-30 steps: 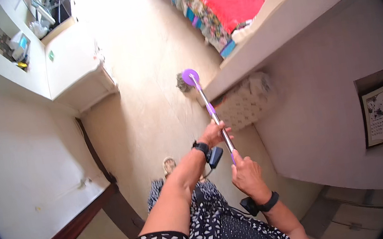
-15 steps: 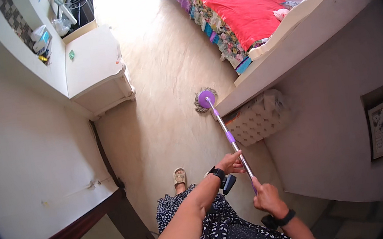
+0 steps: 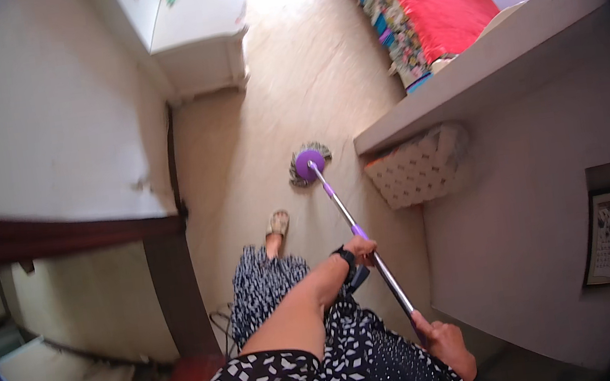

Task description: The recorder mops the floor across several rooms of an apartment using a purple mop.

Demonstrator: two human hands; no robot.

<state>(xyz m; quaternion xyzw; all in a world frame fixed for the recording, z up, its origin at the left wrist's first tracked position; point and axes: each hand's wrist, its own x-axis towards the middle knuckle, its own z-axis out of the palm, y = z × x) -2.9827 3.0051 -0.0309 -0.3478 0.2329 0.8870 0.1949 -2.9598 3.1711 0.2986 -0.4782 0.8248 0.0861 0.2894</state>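
A mop point(image 3: 337, 206) with a purple round head plate and a silver and purple pole slants across the middle of the view. Its grey string head rests on the pale floor point(image 3: 274, 129). My left hand point(image 3: 361, 249), with a dark watch on the wrist, is closed around the pole about midway. Lower down and to the right, my right hand point(image 3: 444, 342) grips the purple upper end of the pole, its thumb lying along it. A sandalled foot point(image 3: 277, 225) shows beyond the hem of the patterned dress point(image 3: 275, 283).
At the far left stands a white cabinet point(image 3: 202, 61). A bed with a red cover point(image 3: 443, 6) lies beyond a low wall end point(image 3: 459, 74) on the right. A patterned, plastic-wrapped package point(image 3: 418, 172) sits against that wall, near the mop. A dark door frame point(image 3: 177, 300) stands left.
The mop head has come back toward me and slightly left, away from the wall end. Both hands still hold the pole. The view has shifted, with cabinet and bed now farther up.
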